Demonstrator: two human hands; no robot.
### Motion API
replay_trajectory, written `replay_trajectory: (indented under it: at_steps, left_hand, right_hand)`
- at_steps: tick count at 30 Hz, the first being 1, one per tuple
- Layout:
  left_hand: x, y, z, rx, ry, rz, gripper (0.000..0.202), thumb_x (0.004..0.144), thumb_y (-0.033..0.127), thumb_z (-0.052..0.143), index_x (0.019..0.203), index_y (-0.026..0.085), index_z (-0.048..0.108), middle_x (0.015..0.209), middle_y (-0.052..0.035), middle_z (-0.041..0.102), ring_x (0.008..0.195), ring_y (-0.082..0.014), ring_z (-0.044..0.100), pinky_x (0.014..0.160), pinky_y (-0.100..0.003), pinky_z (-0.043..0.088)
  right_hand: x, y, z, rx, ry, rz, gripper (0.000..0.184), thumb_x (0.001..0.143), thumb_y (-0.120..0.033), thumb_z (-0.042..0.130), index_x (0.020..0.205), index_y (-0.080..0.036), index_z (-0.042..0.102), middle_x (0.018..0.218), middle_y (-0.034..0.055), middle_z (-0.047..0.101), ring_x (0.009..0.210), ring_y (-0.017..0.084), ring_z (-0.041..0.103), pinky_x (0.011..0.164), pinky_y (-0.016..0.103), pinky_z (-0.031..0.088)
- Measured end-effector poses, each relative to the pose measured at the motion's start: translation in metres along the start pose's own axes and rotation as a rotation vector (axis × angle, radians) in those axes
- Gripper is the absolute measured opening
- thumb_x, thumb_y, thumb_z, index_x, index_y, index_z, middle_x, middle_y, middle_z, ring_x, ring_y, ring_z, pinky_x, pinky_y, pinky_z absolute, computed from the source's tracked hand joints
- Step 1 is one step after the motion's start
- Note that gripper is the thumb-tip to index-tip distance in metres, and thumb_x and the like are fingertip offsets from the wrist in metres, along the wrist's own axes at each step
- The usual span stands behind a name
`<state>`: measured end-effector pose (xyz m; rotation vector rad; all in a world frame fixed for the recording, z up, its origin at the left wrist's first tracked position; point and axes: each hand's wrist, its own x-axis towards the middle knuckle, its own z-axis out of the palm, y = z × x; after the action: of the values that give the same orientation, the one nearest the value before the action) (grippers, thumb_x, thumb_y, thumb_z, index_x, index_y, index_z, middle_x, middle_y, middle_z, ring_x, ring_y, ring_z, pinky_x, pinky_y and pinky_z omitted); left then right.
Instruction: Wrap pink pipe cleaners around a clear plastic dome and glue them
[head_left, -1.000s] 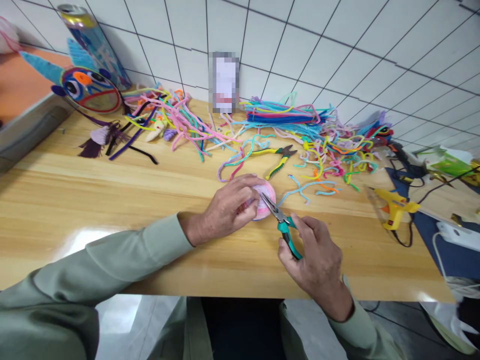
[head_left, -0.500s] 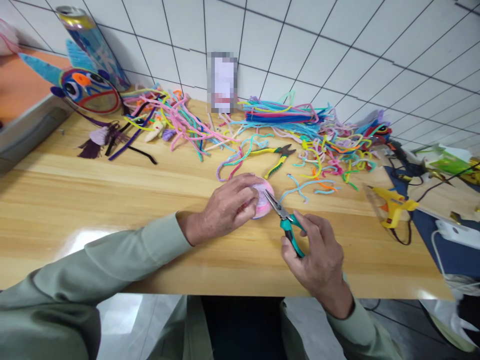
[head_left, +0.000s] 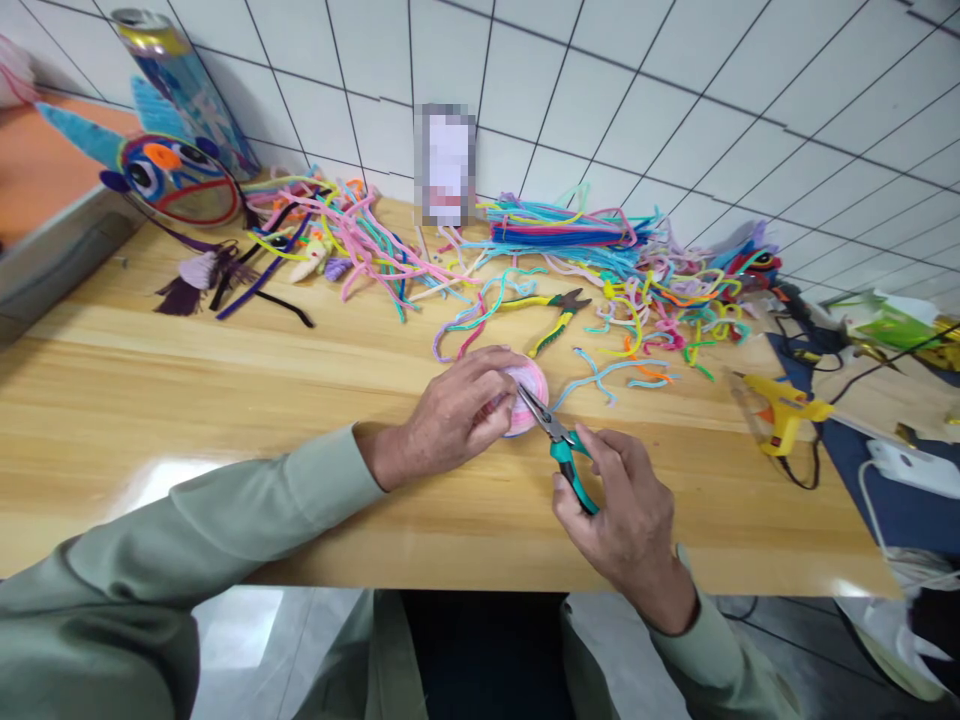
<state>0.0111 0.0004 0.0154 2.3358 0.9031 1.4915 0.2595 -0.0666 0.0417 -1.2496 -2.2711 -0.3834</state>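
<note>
A round pink and lilac disc, which looks coiled from pipe cleaners, is at the middle of the table. My left hand is closed over its left part, with the fingertips curled inward and partly hidden. In my right hand is a pair of needle-nose pliers with teal and black handles. Their narrow tips lie over the disc, close to my left fingertips. Whether the jaws grip anything is too small to tell. Yellow-and-green cutting pliers lie just beyond the disc.
Loose pipe cleaners and a blue bundle line the wall. A yellow glue gun lies at the right. On the left are a tall can and an owl-like craft face. A blurred phone-like rectangle leans on the tiles.
My right hand and the needle-nose pliers have shifted slightly left, bringing the tips nearer to my left fingers. The left hand and the disc have hardly moved.
</note>
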Motion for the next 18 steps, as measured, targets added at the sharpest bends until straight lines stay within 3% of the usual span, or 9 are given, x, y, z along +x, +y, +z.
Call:
replay_trajectory:
  at_steps: [12, 18]
  left_hand:
    - [-0.0001, 0.0055, 0.0036, -0.169, 0.050, -0.153, 0.011, 0.100, 0.012, 0.059, 0.101, 0.023, 0.058, 0.129, -0.0151, 0.076, 0.129, -0.0269, 0.072, 0.111, -0.050, 0.058]
    - [-0.0003, 0.0034, 0.0038, -0.330, 0.032, -0.307, 0.020, 0.102, 0.022, 0.064, 0.120, 0.023, 0.055, 0.133, -0.0130, 0.071, 0.129, -0.0244, 0.069, 0.112, -0.047, 0.056]
  right_hand:
    - [-0.0011, -0.0023, 0.0060, -0.022, 0.040, -0.023, 0.039, 0.097, -0.030, 0.062, 0.133, -0.014, 0.061, 0.105, 0.0144, 0.072, 0.091, 0.027, 0.076, 0.063, 0.034, 0.065]
    - [-0.0026, -0.0015, 0.0071, -0.019, 0.039, -0.027, 0.041, 0.096, -0.029, 0.063, 0.134, -0.013, 0.061, 0.106, 0.0149, 0.072, 0.093, 0.027, 0.076, 0.066, 0.035, 0.066]
